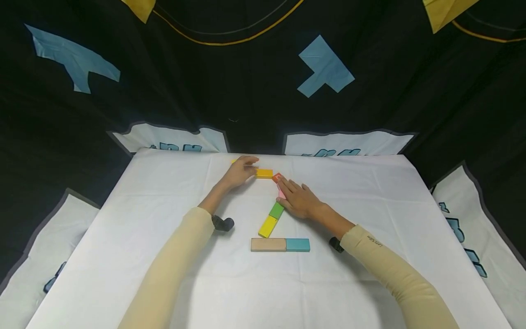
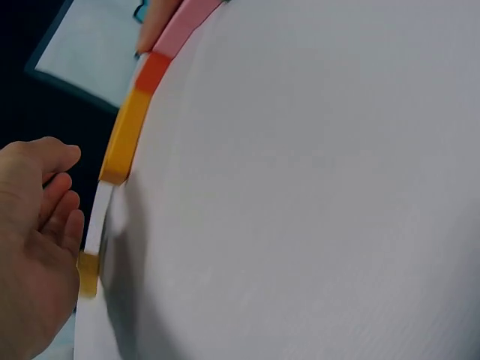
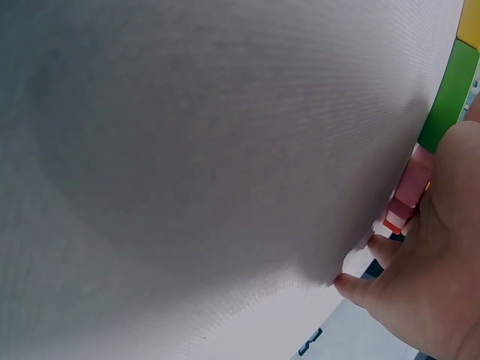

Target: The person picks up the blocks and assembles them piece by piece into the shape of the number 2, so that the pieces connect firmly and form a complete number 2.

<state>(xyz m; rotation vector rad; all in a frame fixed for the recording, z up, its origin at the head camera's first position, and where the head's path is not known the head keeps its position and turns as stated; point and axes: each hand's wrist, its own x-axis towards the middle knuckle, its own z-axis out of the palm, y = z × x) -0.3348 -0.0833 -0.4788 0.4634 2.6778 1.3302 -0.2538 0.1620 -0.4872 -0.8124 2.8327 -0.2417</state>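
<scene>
Coloured blocks lie end to end in a bent line on the white cloth. My left hand point(image 1: 239, 172) is just left of the orange-yellow block point(image 1: 264, 173); its fingers are loosely bent and hold nothing in the left wrist view. Partly behind that hand is another yellow block point(image 2: 88, 274). My right hand point(image 1: 301, 201) lies with extended fingers along the red block point(image 1: 276, 177) and pink block point(image 1: 281, 193), covering part of both. Its thumb is at the upper end of the green block point(image 1: 276, 210). A bright yellow block point(image 1: 268, 226) continues the line below.
Nearer the front, a tan block point(image 1: 268, 245) and a teal block point(image 1: 297, 245) lie end to end in a row. The white-covered table point(image 1: 349, 292) extends around them. A black curtain point(image 1: 255, 100) with blue patches hangs behind the far edge.
</scene>
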